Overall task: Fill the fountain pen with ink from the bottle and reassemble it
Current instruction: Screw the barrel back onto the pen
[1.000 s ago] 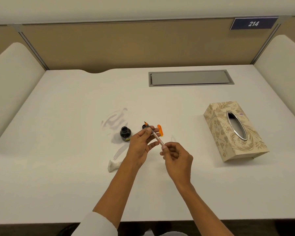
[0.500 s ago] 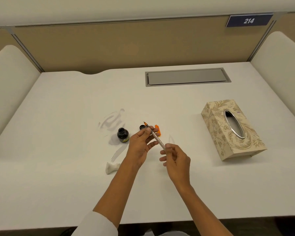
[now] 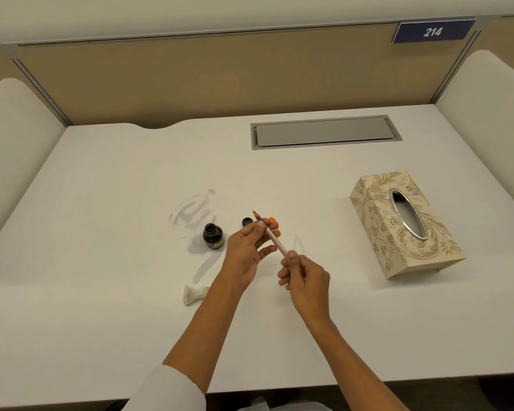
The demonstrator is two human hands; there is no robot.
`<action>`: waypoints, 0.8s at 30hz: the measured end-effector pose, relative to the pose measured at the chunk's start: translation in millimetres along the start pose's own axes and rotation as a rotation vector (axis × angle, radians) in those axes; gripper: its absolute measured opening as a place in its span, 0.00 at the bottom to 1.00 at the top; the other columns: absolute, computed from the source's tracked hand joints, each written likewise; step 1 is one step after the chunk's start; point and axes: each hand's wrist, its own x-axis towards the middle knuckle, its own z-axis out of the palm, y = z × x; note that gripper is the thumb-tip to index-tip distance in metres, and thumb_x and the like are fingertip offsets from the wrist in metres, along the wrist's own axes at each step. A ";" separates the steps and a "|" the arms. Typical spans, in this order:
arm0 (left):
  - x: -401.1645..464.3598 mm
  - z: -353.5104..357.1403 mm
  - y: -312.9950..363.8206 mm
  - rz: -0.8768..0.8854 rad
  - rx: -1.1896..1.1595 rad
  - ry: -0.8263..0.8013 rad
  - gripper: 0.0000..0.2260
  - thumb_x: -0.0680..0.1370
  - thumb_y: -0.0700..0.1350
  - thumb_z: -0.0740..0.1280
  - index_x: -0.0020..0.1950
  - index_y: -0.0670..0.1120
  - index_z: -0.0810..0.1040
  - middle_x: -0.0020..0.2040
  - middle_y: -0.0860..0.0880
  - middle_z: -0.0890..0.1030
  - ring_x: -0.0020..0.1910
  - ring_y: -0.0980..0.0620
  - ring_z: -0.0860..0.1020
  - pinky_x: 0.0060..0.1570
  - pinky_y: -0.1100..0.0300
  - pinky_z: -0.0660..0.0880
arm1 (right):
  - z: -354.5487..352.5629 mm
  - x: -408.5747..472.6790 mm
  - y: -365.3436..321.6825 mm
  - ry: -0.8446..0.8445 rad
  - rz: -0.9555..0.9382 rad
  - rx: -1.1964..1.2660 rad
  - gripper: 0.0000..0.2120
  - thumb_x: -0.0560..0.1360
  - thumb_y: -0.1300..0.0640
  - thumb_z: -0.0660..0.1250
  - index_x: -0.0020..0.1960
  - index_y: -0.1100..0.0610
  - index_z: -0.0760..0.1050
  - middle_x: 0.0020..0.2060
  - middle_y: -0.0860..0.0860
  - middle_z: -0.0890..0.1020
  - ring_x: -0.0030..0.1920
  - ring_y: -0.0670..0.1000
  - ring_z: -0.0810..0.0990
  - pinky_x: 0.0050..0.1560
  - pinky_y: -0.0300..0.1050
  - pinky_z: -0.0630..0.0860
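Above the white desk I hold the fountain pen's inner part [image 3: 275, 238], a thin clear tube with an orange nib section pointing up and away. My left hand [image 3: 247, 253] pinches it near the nib end. My right hand [image 3: 304, 280] grips its rear end between thumb and fingers. The open black ink bottle [image 3: 212, 235] stands just left of my left hand. Its black cap [image 3: 246, 222] lies behind my fingers. An orange pen piece [image 3: 275, 225] rests on the desk, partly hidden by my left hand.
A crumpled white tissue [image 3: 194, 294] lies near my left forearm. A patterned tissue box [image 3: 404, 223] sits to the right. A grey cable hatch [image 3: 324, 132] is set into the desk [image 3: 101, 321] at the back. Grey smears mark the surface around the bottle.
The two hands and the pen part stay in nearly the same pose; my right hand's fingers have shifted slightly at the rear end. The camera view drifted a little.
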 end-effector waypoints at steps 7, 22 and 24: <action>7.2 1.9 -5.3 -0.027 -0.001 -0.003 0.08 0.81 0.41 0.63 0.50 0.44 0.82 0.45 0.48 0.86 0.46 0.50 0.83 0.44 0.55 0.79 | -2.0 3.9 2.8 0.024 -0.020 -0.043 0.07 0.76 0.51 0.71 0.51 0.51 0.76 0.39 0.45 0.83 0.34 0.45 0.84 0.35 0.37 0.79; 17.8 8.0 -15.8 -0.051 0.048 -0.022 0.09 0.81 0.42 0.63 0.51 0.43 0.82 0.47 0.47 0.86 0.48 0.49 0.83 0.44 0.54 0.80 | -8.3 11.5 14.5 0.004 -0.031 -0.062 0.08 0.79 0.51 0.67 0.45 0.53 0.81 0.34 0.45 0.83 0.32 0.45 0.82 0.34 0.35 0.78; 18.6 9.6 -17.1 -0.059 0.050 -0.025 0.08 0.81 0.41 0.63 0.50 0.43 0.82 0.46 0.47 0.86 0.47 0.50 0.84 0.41 0.56 0.79 | -10.5 12.3 19.1 -0.040 -0.031 -0.084 0.10 0.80 0.51 0.65 0.45 0.54 0.82 0.33 0.46 0.84 0.31 0.44 0.82 0.34 0.34 0.78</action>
